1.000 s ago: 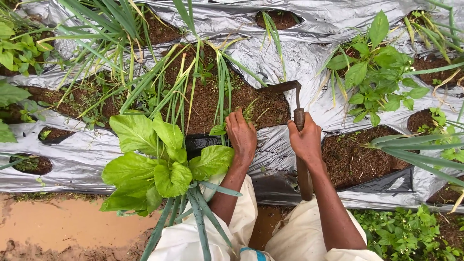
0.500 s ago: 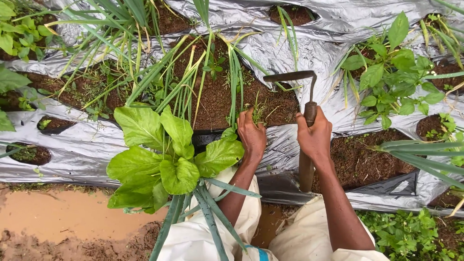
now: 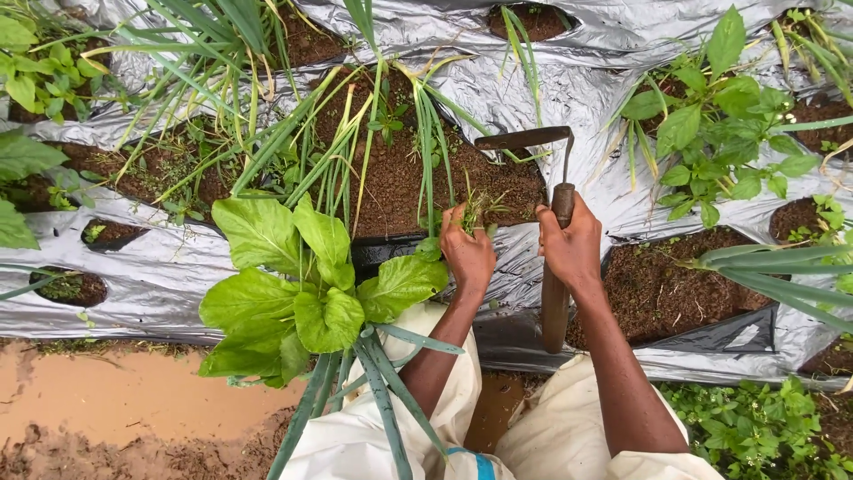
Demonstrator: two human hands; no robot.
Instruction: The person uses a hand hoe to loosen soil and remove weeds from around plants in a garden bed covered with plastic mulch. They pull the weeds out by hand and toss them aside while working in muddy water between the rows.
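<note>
My right hand (image 3: 571,245) grips the wooden handle of a small hoe (image 3: 558,213), whose rusty metal blade (image 3: 522,139) hangs over the brown soil of a planting hole (image 3: 404,182). My left hand (image 3: 466,251) pinches a small tuft of green weeds (image 3: 478,209) at the near edge of that soil. Long onion-like leaves (image 3: 426,133) rise from the same hole, just left of my left hand.
Silver plastic mulch (image 3: 569,84) covers the bed, with several soil-filled holes. A broad-leaved green plant (image 3: 298,284) sits low left of my arms. Leafy weeds (image 3: 711,133) grow at the right. Wet orange mud (image 3: 115,400) lies at the lower left.
The hoe blade has lifted off the soil and moved right and up. My left hand has closed on a tuft of weeds at the soil's edge.
</note>
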